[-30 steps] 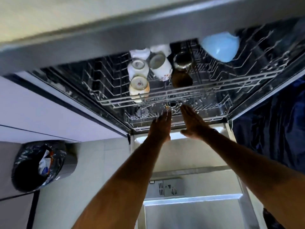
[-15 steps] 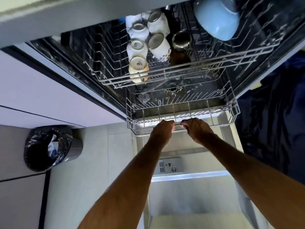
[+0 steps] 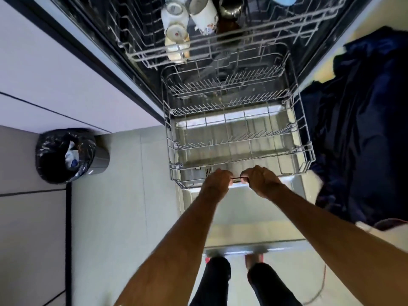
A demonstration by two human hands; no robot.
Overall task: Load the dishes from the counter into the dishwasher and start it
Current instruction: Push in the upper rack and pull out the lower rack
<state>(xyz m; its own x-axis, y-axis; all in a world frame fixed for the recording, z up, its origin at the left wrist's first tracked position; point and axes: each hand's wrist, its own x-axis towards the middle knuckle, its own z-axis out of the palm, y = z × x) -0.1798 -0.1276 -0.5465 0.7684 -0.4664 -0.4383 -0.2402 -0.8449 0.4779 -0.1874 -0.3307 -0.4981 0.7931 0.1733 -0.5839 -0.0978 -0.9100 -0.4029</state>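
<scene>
The left grip (image 3: 217, 184) and the right grip (image 3: 260, 182) are both curled round the front wire of the lower rack (image 3: 308, 138), which sits out over the open dishwasher door (image 3: 242, 233). Behind it the upper rack (image 3: 154, 57) holds several upturned cups (image 3: 176, 34) and a blue bowl (image 3: 284, 0). A bin (image 3: 66, 155) lined with a black bag stands on the floor well to the left, and a dark blue cloth (image 3: 364, 118) is bunched close by the lower rack's right side.
</scene>
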